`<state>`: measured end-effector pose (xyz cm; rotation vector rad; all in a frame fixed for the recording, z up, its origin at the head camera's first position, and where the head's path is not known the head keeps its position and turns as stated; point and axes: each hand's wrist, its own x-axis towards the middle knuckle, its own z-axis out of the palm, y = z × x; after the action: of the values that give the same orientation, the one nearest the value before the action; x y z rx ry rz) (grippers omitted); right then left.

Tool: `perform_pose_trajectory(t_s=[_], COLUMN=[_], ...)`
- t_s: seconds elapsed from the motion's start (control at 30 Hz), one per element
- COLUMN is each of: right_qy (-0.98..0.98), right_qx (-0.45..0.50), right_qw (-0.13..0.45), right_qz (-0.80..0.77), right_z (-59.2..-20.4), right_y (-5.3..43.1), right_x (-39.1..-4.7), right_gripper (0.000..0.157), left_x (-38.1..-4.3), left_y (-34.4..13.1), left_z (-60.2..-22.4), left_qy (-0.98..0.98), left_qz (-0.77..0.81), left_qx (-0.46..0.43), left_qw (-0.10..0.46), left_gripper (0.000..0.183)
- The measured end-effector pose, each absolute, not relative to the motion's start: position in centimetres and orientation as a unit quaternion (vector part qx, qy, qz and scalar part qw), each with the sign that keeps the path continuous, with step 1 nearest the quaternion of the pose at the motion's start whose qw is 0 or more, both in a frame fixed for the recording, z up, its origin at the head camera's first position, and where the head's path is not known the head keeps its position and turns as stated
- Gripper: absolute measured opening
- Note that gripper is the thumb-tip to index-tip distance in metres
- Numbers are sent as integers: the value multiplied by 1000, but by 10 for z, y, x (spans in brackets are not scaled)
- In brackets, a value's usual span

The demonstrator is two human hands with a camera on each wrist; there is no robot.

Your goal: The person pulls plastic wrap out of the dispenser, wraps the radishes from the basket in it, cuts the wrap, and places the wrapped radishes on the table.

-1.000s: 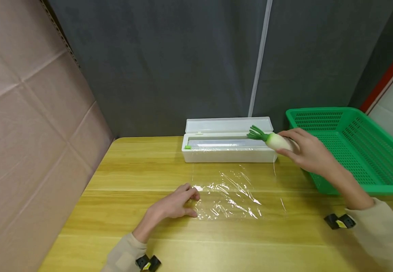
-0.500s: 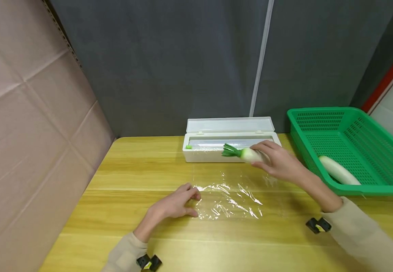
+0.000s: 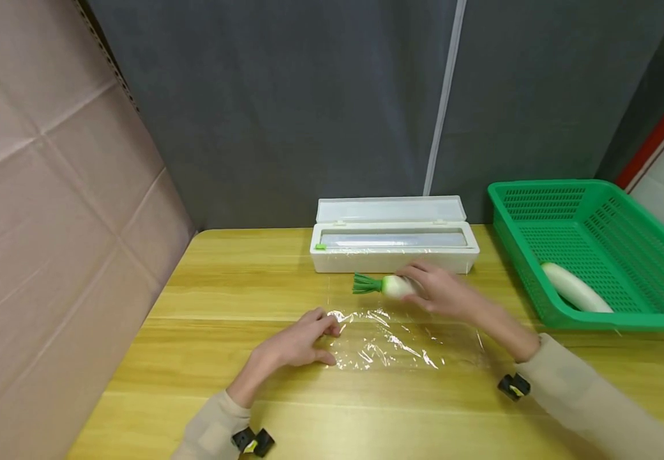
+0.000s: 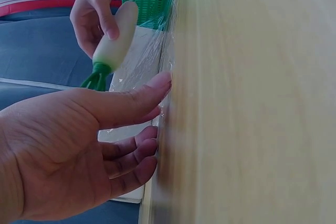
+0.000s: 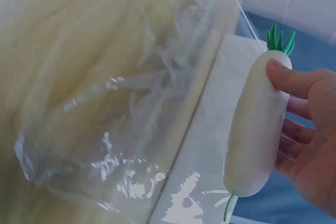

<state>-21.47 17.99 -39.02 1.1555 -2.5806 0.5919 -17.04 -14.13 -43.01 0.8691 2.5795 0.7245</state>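
Observation:
My right hand [image 3: 444, 291] grips a white daikon radish [image 3: 394, 287] with short green stalks pointing left, held above the sheet of clear plastic wrap [image 3: 386, 342]. In the right wrist view the thumb lies along one side of the radish [image 5: 254, 129], fingers behind it. The wrap runs from the white wrap dispenser [image 3: 389, 261], whose lid stands up at the back, toward the front of the table. At the wrap's left front edge, my left hand [image 3: 297, 344] rests its fingertips, thumb spread from the loosely bent fingers; the left wrist view shows the fingertips [image 4: 149, 169] at the tabletop.
A green plastic basket [image 3: 507, 255] stands at the right with another white radish [image 3: 576, 289] inside. Behind the wooden table [image 3: 223, 294] hangs a dark grey curtain [image 3: 297, 115]. A pinkish covered wall [image 3: 50, 223] borders the left side.
My right hand has carried the radish left and toward me, from beside the basket to over the wrap. The radish in the basket has come into sight. My left hand stays in place.

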Motion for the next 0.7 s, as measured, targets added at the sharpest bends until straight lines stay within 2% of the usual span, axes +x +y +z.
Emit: perform_pose_trajectory(t_s=[0.3, 0.7], right_qy=[-904, -913], right_qx=[373, 352], right_qw=[64, 24], right_qz=[197, 206], right_z=[-407, -418], right_y=[169, 163], right_x=[-212, -214], right_gripper=[45, 45], left_x=[-169, -170], left_y=[-141, -140], left_z=[-429, -429], left_qy=[904, 904], left_qz=[258, 261], left_qx=[296, 292], left_qw=[169, 168], left_gripper=[38, 38])
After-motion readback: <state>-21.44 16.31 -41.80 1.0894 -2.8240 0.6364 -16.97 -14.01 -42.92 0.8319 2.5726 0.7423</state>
